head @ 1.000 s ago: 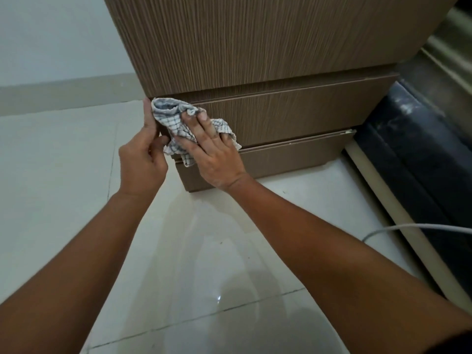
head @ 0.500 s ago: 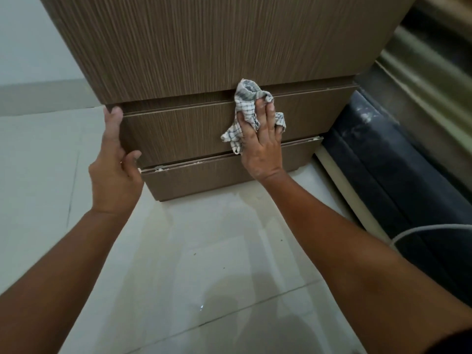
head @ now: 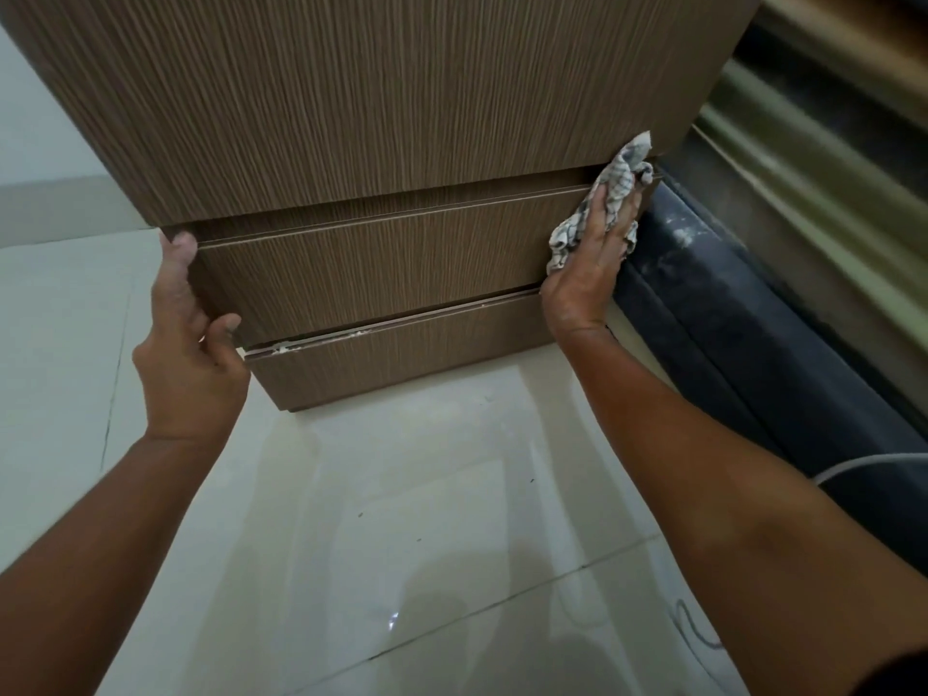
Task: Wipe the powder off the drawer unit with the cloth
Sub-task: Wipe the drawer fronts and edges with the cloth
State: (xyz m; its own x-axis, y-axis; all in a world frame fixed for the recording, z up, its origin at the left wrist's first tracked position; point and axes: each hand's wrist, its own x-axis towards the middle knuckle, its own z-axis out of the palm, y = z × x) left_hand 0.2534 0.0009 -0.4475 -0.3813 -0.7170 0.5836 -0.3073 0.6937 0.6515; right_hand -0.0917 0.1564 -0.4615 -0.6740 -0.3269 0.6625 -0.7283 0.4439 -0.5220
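Note:
The brown wood-grain drawer unit (head: 381, 108) stands on the floor in front of me, with two low drawer fronts under a tall panel. My right hand (head: 585, 273) presses a checked grey-and-white cloth (head: 615, 193) flat against the right end of the middle drawer front (head: 381, 266), at its top corner. My left hand (head: 188, 354) grips the left edge of that same drawer front, thumb on its lower edge. White powder specks (head: 286, 348) lie along the top edge of the bottom drawer, near its left end.
Glossy pale floor tiles (head: 401, 519) spread below the unit. A dark padded block (head: 743, 319) lies right of the unit, with a metal rail behind it. A white cable (head: 863, 464) runs over the block at the right edge.
My right hand has slid the cloth from the left end of the middle drawer front across to its right end. My left hand let go of the cloth and now holds the drawer's left edge.

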